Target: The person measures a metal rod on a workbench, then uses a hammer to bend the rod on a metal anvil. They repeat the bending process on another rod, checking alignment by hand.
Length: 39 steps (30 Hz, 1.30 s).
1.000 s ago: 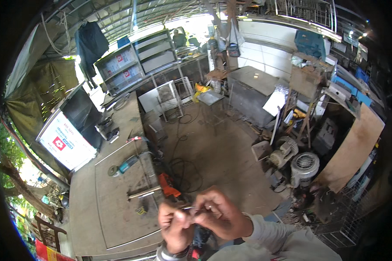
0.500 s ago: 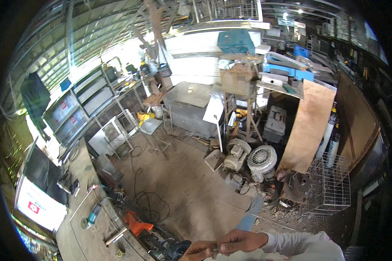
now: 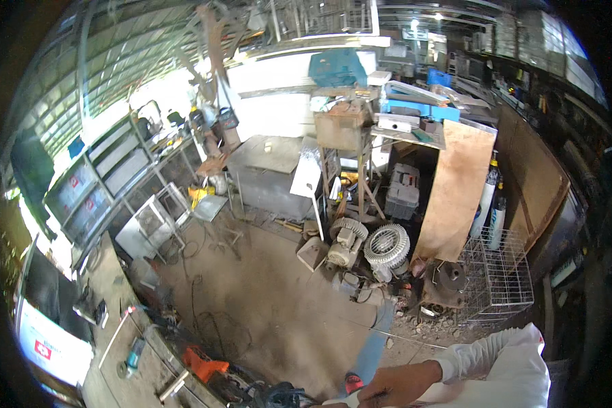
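At the lower edge my right hand (image 3: 396,386) reaches in from a pale long sleeve (image 3: 486,357), its fingers curled downward. What they hold, if anything, is hidden below the edge of the picture. Only a sliver of my left hand (image 3: 334,406) shows beside it, fingers out of sight. A small red and black object (image 3: 353,382) appears just beyond the right hand's fingers; I cannot make out its kind. To the left lies a dark bundle (image 3: 285,396) near an orange piece (image 3: 202,364).
A workbench (image 3: 139,381) on the left bears an angle grinder (image 3: 132,357). Ahead on the dusty floor (image 3: 265,306) are loose cables, a dustpan (image 3: 313,253) and ribbed motor blowers (image 3: 386,246). On the right stand a wire cage (image 3: 500,279), plywood (image 3: 455,190) and gas cylinders (image 3: 484,200).
The whole scene has shifted left in the view. My hands, pinched together before, sit lower now; the left has nearly left the picture. The red and black object has come into sight.
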Available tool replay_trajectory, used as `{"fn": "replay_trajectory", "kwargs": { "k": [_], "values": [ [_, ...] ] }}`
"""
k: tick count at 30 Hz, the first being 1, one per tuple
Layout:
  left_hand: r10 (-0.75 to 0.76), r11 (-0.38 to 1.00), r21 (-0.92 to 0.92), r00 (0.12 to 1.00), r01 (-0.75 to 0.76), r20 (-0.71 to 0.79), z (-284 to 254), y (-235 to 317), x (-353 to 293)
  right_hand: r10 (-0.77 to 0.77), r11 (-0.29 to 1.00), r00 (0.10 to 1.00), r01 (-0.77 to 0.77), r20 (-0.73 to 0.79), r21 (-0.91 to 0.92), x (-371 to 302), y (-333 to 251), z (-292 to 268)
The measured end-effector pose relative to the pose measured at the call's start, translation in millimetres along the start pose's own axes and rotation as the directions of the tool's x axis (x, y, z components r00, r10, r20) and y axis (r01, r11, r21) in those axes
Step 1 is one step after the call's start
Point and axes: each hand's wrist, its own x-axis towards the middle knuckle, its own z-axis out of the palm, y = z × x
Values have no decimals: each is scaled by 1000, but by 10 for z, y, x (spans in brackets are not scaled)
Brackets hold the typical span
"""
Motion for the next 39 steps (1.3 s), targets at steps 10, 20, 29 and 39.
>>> {"fn": "replay_trajectory", "kwargs": {
  "k": [10, 20, 29, 39],
  "values": [
    [-183, 870, -467, 983, 159, -8, -224, -150, 553, 128, 857, 962, 16, -243, 515, -4, 28, -420],
    [-199, 862, -464, 978, 204, 61, -198, -102, 336, 111, 943, 993, -89, -50, 321, 244, 53, -429],
    [-134, 947, -302, 989, 108, -67, -4, -311, -21, 173, 976, 955, -199, 242, 90, 466, 247, -314],
    [-459, 591, -806, 811, -27, -364, -245, -442, -108, 270, 605, 952, -284, 144, 744, 915, 310, -397]
  ]
}}
